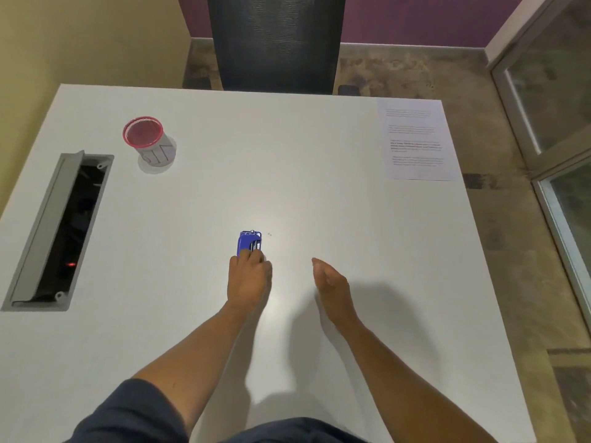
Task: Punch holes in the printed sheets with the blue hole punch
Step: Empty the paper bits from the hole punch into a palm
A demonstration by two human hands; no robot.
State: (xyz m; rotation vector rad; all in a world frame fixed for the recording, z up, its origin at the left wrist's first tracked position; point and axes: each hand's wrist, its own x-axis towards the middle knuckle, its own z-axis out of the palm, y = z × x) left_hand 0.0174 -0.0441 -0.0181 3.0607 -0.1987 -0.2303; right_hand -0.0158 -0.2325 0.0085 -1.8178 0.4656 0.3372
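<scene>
**A:** Blue hole punch (pixel 250 242), small, with a hard plastic-looking body and a metal pin at its far end, sits near the middle of the white table (pixel 287 155), just ahead of you. Your left hand (pixel 248 276) has its fingertips on its near end, curled over the top. I can't tell whether you've truly clamped it or are only resting on it.

**B:** And how will it handle?

**A:** I'd judge it rigid and light, small enough for one hand. The smooth tabletop may let it skate when you press the lever, so pin the base down or lift it into your palm. Take it by the sides of the body, leaving the paper slot clear.

**B:** The paper?

**A:** Printed white sheets (pixel 414 140) lie flat at the far right corner of the table, well apart from the punch. I can't make out how many there are. They'll be thin, floppy and easily creased; slide an edge off the table or pinch a corner rather than scraping at the middle.

**B:** My other hand?

**A:** Your right hand (pixel 331 281) is spread and empty, edge-on just above the table, near the punch but not touching it. It's the nearer one to the sheets.

**B:** Anything in the way?

**A:** A red-rimmed mesh cup (pixel 147 140) stands far left, beside an open grey cable hatch (pixel 57 231). Neither is close.
</scene>
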